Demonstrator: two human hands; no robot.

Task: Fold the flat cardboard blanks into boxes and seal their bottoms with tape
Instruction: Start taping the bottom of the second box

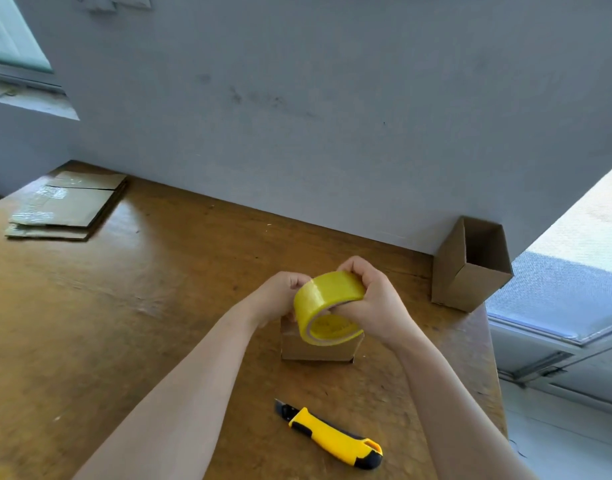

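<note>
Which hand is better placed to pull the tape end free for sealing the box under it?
Left, probably. The right hand grips the tape roll around its rim, steadying it, while the left hand has fingertips at the roll's outer face above the small box.

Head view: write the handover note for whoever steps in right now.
The right hand grips the yellow tape roll; the left hand pinches at its edge. Both are above a small folded box on the table. A second box stands upright, open-topped, at the wall. The utility knife lies near the front edge; flat blanks are stacked far left. Done: two boxes folded. Left: tape the small box's seam, cut, then fold the blanks.
</note>
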